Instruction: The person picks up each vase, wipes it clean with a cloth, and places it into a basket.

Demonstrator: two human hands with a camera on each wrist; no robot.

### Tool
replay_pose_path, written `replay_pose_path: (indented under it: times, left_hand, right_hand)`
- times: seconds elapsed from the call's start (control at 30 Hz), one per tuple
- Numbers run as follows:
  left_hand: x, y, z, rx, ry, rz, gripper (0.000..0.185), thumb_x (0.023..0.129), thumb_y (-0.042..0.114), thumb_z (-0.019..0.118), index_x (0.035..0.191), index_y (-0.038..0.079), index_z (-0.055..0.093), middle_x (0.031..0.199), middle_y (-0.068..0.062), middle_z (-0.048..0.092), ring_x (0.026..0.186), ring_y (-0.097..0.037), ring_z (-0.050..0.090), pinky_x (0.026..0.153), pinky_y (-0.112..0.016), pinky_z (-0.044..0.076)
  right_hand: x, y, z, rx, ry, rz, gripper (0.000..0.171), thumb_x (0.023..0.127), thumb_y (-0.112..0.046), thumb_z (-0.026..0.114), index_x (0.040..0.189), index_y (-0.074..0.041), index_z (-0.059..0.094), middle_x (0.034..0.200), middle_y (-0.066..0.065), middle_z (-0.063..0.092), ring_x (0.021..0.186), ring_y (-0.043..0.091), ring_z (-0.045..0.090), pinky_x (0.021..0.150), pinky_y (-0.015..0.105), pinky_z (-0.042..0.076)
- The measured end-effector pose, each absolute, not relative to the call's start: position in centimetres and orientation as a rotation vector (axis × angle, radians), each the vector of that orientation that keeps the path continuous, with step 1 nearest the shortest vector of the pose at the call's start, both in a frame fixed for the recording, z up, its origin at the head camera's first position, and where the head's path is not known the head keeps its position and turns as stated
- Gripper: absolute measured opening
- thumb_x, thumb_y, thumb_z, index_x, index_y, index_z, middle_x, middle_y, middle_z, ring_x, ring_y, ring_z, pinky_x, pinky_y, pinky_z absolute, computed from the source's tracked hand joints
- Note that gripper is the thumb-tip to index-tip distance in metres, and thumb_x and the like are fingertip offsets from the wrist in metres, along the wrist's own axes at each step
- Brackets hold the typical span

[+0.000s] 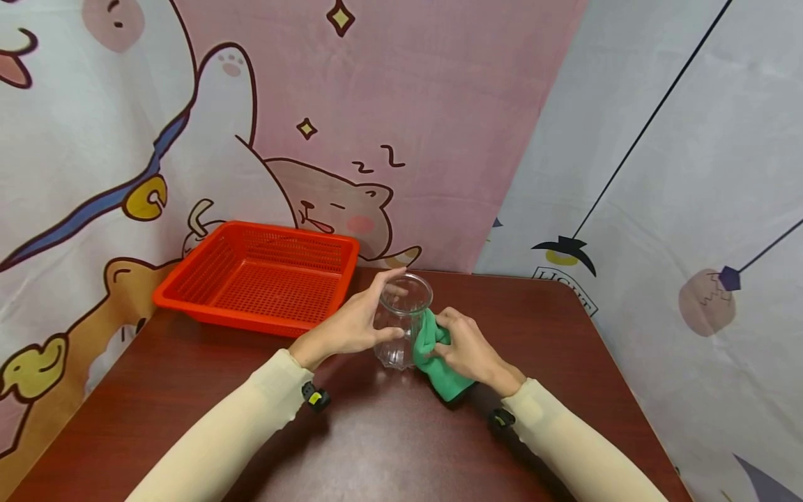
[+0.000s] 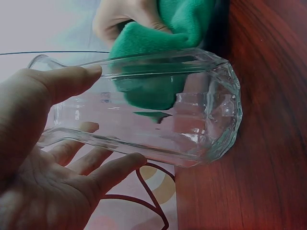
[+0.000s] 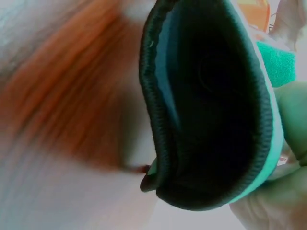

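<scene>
Head view: a clear glass jar is stood upright on the dark red table, just right of the orange basket. The jar is gripped by the left hand, fingers curled round its side and rim. A green cloth is bunched in the right hand and pressed against the jar's right side.

Left wrist view: thumb and fingers are seen wrapped round the jar; the cloth is seen through the glass, touching it.

Right wrist view: mostly blocked by a dark strap; the cloth is glimpsed.
</scene>
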State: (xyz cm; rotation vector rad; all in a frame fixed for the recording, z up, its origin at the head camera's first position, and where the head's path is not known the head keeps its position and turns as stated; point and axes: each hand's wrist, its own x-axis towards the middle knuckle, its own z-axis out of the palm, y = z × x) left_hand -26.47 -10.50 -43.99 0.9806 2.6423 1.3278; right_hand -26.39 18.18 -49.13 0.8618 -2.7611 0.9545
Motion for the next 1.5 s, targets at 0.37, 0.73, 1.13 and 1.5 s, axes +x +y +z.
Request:
replay_pose_path:
  times: [0.37,0.73,1.13,1.5]
  left_hand:
    - [-26.5,-10.5,-43.9,0.995,2.637,1.335,0.115,0.099,0.01,0.094,0.183,0.028,0.019,0.164,-0.013,0.068,0.14,-0.038,0.075,0.121,-0.06,0.06]
    - [-26.3,-10.5,-43.8,1.004,2.663,1.321,0.115,0.098,0.009,0.094,0.183,0.026,0.019,0.164,-0.018,0.068,0.14,-0.037,0.075,0.12,-0.058,0.061]
    - [-26.2,-10.4,-43.8,0.986,2.665,1.326,0.115,0.097,0.007,0.095,0.183,0.026,0.021,0.164,-0.019,0.068,0.133,-0.035,0.08,0.117,-0.055,0.064]
    - [-25.9,-10.0,-43.2,0.938,2.743,1.261,0.115,0.094,0.012,0.097,0.182,0.024,0.025,0.164,-0.014,0.069,0.15,-0.035,0.069,0.125,-0.058,0.057]
  right_hand:
    - [-26.3,17.9,-47.8,0.853,-2.659,0.97,0.043,0.094,0.001,0.092,0.135,-0.005,0.084,0.12,0.006,0.079,0.109,0.019,0.075,0.092,0.035,0.063]
    - [-26.2,17.5,-46.6,0.782,-2.535,1.152,0.034,0.094,0.003,0.09,0.126,-0.007,0.086,0.12,0.005,0.078,0.104,0.018,0.075,0.086,0.03,0.063]
    - [-26.3,17.9,-44.9,0.748,-2.325,1.339,0.035,0.099,0.003,0.087,0.13,-0.013,0.086,0.12,0.006,0.081,0.103,0.012,0.072,0.089,0.018,0.058]
    - [-26.4,18.8,-44.4,0.782,-2.345,1.27,0.036,0.098,0.002,0.091,0.131,-0.01,0.086,0.121,0.006,0.082,0.104,0.014,0.073,0.09,0.017,0.058]
